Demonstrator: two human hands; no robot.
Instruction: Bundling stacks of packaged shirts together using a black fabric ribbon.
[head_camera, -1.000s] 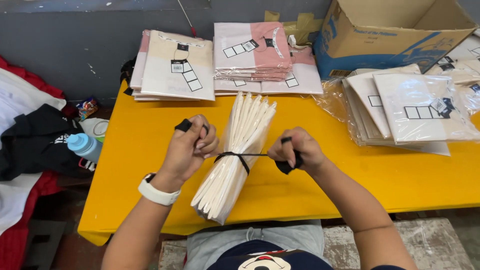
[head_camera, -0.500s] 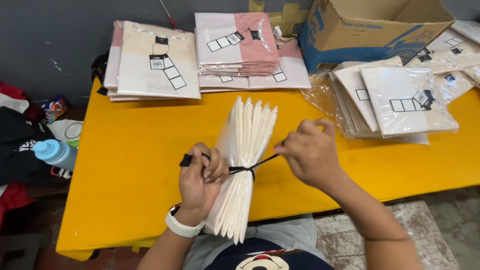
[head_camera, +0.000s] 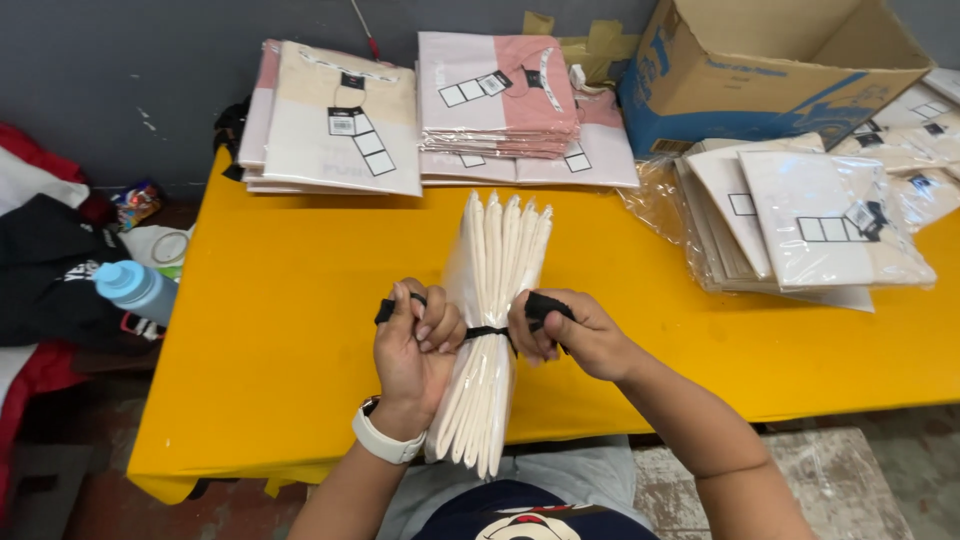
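A bundle of several cream garments in clear bags (head_camera: 495, 290) stands on edge on the yellow table (head_camera: 300, 320), right in front of me. A black strap (head_camera: 487, 331) runs tight around its middle. My left hand (head_camera: 415, 345) grips one end of the strap at the bundle's left side. On the bundle's right side, my right hand (head_camera: 560, 330) grips the other end. Both hands press against the bundle.
Stacks of folded pink-and-cream bagged garments (head_camera: 340, 120) (head_camera: 500, 95) lie at the table's back. An open cardboard box (head_camera: 770, 70) sits back right, beside more bagged garments (head_camera: 810, 210). A blue-capped bottle (head_camera: 135, 290) and dark clothes (head_camera: 40, 270) lie left of the table.
My right hand has come in from farther right to the bundle's side, shortening the strap span. The bundle stands more upright and the strap sits tighter.
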